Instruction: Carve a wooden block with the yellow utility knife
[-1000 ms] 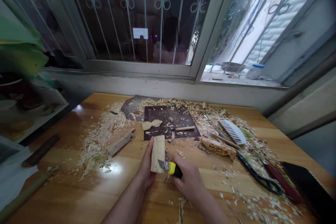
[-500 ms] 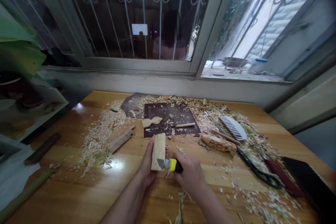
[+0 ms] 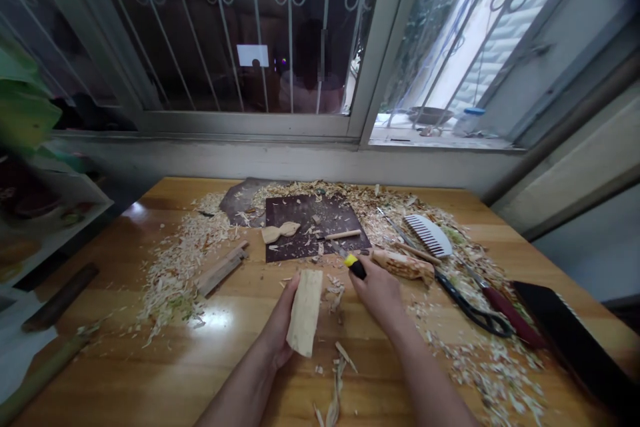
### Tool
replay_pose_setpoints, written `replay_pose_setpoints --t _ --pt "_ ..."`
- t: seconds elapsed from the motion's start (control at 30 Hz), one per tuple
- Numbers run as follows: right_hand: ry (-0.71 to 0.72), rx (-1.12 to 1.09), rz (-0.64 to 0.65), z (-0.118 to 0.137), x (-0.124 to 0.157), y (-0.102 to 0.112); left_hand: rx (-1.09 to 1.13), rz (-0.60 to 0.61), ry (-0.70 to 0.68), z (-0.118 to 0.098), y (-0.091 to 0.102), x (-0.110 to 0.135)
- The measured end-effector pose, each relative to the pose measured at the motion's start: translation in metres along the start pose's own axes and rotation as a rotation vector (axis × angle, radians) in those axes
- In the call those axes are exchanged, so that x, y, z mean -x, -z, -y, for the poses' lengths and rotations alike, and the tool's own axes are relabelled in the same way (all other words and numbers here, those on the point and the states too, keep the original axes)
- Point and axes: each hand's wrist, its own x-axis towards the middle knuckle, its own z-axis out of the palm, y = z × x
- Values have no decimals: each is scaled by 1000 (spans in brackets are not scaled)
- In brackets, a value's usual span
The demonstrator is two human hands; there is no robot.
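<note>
Fingers of left hand (image 3: 281, 327) wrapped round wood block (image 3: 305, 311), right hand (image 3: 379, 288) gripping yellow-collared knife (image 3: 352, 263); best carved away from body, over surface (image 3: 150, 373).

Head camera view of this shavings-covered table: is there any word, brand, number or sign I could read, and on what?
None can be read.
The yellow-and-black carving knife in the right hand: no legible marking.
The pale wooden block in the left hand: bare wood.
The white rectangle seen in the window glass: blank, no legible text.
The white plastic comb and black-handled scissors: no print visible.
</note>
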Motion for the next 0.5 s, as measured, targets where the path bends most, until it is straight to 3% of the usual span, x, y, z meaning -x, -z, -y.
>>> replay_pose_setpoints --t 0.1,0.23,0.5 --pt "34 -24 -17 -3 4 0 -1 -16 -5 1 0 -2" --pt "214 -142 -55 9 23 2 2 -33 -15 -6 0 -5" --pt "465 -204 102 31 46 12 -88 -131 -198 -20 7 -5"
